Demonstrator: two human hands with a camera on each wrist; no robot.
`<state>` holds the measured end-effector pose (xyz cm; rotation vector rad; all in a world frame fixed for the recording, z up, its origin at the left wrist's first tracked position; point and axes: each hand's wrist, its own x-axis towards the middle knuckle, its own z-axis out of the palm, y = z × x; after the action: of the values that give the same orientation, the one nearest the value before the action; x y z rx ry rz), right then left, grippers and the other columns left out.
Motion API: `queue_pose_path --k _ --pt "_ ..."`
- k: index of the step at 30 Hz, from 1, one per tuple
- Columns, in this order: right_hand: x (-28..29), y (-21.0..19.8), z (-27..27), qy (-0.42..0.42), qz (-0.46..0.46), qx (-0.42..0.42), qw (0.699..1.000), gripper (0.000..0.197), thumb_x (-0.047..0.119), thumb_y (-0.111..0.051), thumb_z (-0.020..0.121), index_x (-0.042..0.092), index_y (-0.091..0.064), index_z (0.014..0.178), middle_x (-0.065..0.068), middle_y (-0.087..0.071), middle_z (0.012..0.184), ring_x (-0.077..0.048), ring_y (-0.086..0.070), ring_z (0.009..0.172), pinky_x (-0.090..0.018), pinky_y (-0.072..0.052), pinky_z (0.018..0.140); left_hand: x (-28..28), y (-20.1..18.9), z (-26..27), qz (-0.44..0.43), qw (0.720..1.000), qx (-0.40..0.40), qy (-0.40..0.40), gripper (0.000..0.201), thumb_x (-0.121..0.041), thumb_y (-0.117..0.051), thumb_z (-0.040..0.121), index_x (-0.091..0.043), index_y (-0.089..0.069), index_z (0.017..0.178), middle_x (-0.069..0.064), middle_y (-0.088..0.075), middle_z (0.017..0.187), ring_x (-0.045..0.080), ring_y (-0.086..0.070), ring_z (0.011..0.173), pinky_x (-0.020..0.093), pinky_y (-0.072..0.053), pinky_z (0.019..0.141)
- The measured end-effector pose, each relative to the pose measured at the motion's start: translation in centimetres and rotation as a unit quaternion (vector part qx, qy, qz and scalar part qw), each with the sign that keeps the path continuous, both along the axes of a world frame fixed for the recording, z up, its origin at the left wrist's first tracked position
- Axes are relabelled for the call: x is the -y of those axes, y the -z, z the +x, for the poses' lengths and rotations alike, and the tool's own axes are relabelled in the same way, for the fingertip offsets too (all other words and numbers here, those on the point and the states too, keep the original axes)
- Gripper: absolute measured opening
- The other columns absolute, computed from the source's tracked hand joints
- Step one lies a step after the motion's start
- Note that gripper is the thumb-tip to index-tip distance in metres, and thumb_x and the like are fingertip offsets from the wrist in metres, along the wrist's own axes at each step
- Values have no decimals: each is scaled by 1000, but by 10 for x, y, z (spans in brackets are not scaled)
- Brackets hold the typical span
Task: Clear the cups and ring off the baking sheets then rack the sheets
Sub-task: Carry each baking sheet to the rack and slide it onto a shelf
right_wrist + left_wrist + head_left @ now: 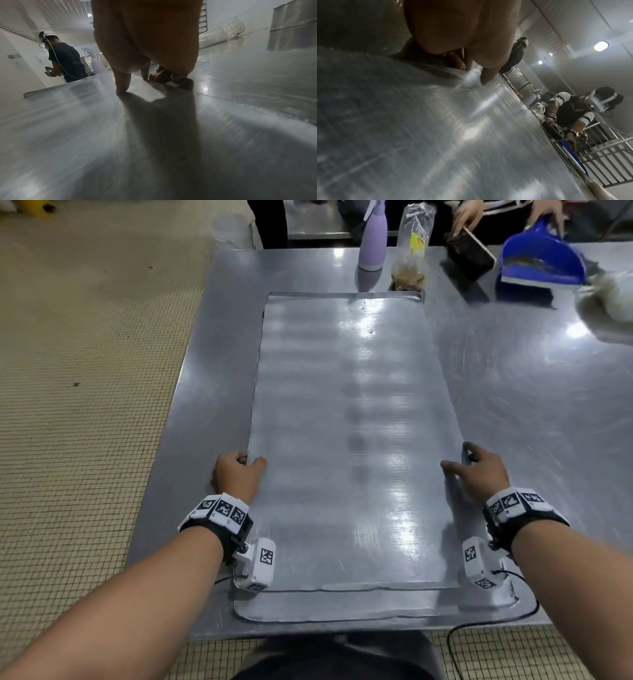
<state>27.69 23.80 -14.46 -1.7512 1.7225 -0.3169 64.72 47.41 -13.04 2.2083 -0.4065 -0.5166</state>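
Racking step: bare top flat aluminium baking sheet (352,440) grasped at both long edges, left grip (236,474) and right grip (479,474); next, lifting level off lower sheet (325,607).

The tabletop (513,392) carries two stacked sheets (352,422), one spray bottle (373,241), one bag (412,244), one brush (469,251) and one dustpan (543,258).

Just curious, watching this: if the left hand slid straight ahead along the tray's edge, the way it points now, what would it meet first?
Probably nothing on the table. The left hand grips the top tray at its left edge, and that line looks free to the table's far end; the purple bottle stands further right.
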Motion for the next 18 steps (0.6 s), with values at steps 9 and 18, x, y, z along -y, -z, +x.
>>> queue_pose_path --k 9,18 --pt "1 -1 1 -22 -6 -45 999 73 44 -77 81 18 -49 143 -17 -57 139 -40 -56 125 -50 -47 104 -3 5 1 24 999 20 27 34 -42 -75 68 -17 -74 92 4 -74 95 28 -70 89 39 -56 85" --pt "-4 -14 -7 -109 -3 -80 991 35 37 -74 83 10 -56 96 -24 -62 104 -37 -58 93 -35 -42 76 -27 -2 -24 200 959 88 177 79 -61 -69 66 -15 -60 130 9 -44 145 32 -43 131 47 -37 111"
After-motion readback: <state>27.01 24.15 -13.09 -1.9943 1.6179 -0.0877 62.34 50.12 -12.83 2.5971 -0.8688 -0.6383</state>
